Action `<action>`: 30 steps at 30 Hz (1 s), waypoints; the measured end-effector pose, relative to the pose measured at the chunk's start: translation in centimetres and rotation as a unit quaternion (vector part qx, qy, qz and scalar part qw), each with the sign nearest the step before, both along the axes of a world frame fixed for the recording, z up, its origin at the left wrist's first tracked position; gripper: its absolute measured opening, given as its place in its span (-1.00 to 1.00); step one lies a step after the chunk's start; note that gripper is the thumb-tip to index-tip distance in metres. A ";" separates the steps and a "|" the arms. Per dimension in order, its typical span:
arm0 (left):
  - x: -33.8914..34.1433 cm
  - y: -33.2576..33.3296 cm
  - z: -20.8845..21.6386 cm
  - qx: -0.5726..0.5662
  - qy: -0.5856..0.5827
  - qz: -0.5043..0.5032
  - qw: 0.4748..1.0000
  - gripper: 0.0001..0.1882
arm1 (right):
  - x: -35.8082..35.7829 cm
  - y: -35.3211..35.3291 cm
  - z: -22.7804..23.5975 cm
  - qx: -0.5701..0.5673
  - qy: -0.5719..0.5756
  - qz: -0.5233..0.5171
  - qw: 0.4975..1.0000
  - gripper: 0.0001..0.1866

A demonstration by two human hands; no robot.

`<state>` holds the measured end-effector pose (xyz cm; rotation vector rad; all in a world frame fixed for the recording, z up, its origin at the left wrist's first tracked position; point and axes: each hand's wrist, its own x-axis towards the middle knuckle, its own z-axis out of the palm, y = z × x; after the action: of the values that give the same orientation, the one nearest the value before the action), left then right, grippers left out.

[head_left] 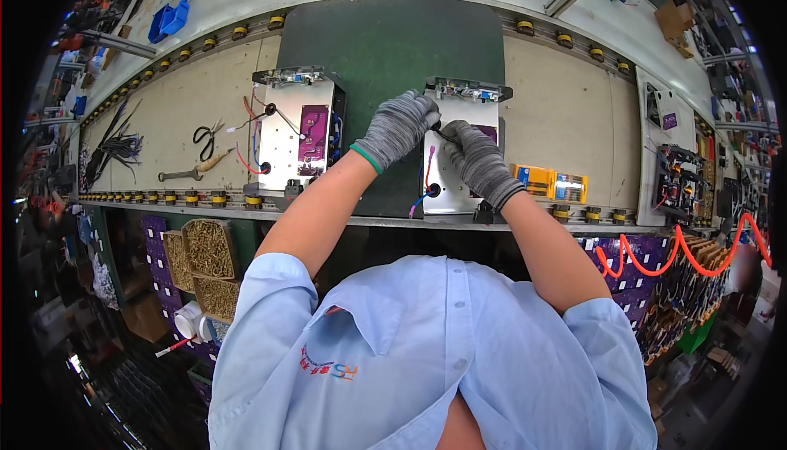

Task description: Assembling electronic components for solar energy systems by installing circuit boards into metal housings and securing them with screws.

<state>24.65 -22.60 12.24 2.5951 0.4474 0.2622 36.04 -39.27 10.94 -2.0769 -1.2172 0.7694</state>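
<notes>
Fingers (425, 110), knit-gloved, over metal box (449, 186)

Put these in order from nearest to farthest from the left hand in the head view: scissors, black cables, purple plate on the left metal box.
From the left hand:
1. Purple plate: left of the hand, on the left metal box.
2. Scissors: farther left, beyond that box.
3. Black cables: farthest left.

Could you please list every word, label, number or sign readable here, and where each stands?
Light blue shirt: colored chest print; I will not copy its wording.
Yellow packs: printing too small to read.
Purple panels, lower left: white patches, nothing legible.
Left metal unit: no readable text.
</notes>
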 end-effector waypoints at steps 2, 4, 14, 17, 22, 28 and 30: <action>0.4 -0.4 1.2 -0.105 -0.068 0.048 0.991 -0.72 | 0.0 -0.2 -0.1 -0.002 -0.001 -0.001 1.000 -0.74; 0.5 -0.9 3.2 -0.289 -0.099 0.112 0.946 -0.66 | -0.3 -0.1 0.0 -0.003 0.005 0.001 1.000 -0.72; -5.0 -0.9 7.1 -0.490 -0.112 0.084 0.860 -0.50 | 1.6 1.5 2.3 0.106 0.072 -0.044 0.991 -0.84; -9.9 -2.1 5.0 -0.550 -0.068 0.040 0.831 -0.36 | 2.4 -0.8 2.5 0.037 0.040 -0.049 0.997 -0.84; -11.8 -6.9 1.8 -0.642 -0.010 -0.008 0.767 -0.08 | 1.0 -2.9 1.1 0.015 0.062 -0.024 0.998 -0.87; -6.9 -9.2 0.1 -0.358 0.001 0.017 0.934 -0.36 | 0.9 -2.7 1.8 0.016 0.032 -0.012 0.999 -0.86; -5.8 -8.8 0.4 -0.403 0.007 0.076 0.912 -0.37 | 0.9 -2.3 2.7 -0.005 0.034 0.012 0.999 -0.84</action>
<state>18.83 -31.44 12.61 1.7538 0.6091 0.0780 36.95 -41.57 13.60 -2.0313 -1.2052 0.8510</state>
